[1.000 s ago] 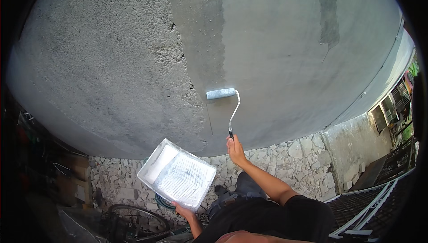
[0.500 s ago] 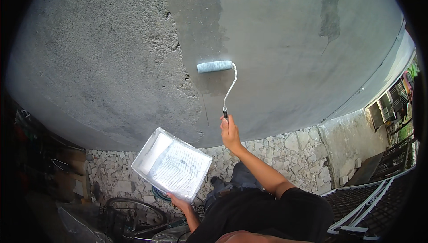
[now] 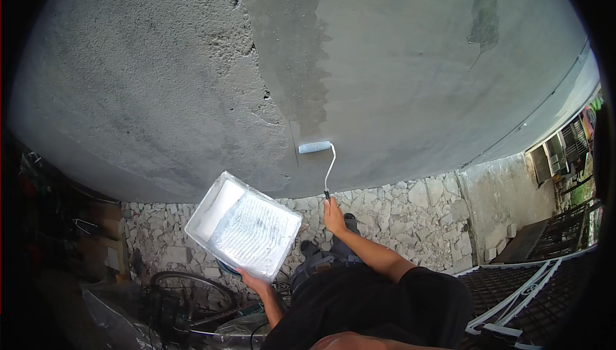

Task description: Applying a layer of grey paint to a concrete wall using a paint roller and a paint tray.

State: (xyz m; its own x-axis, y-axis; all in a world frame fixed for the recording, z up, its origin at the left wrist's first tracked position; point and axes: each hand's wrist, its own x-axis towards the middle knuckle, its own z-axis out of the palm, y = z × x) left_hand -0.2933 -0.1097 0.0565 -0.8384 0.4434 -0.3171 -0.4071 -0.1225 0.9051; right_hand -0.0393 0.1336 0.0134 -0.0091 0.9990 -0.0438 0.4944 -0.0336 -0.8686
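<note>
"How is the right hand (image 3: 333,216) managing the roller (image 3: 314,148)?"

"It's closed around the dark handle (image 3: 326,194), well apart from the pale blue sleeve (image 3: 308,148). The bent wire frame (image 3: 331,167) probably lets the sleeve turn freely and spares the fingers a coating."

"And the sleeve itself?"

"At the grey wall (image 3: 410,80), just below the near end of a dark, damp-looking strip (image 3: 285,42). It seems to touch, though I can't confirm contact from above."

"Why is the tray (image 3: 208,205) held up rather than set down?"

"The left hand (image 3: 255,282) grips its near edge; how the fingers lie underneath is hidden. The tray is above the broken stones (image 3: 404,215), left of the roller. I'd guess such uneven ground would tip it, and up there it's within easy reach."

"So the white pool (image 3: 221,212) lies at the left?"

"Yes, with the ribbed ramp (image 3: 256,231) to its right, likely handy for shedding excess."
</note>
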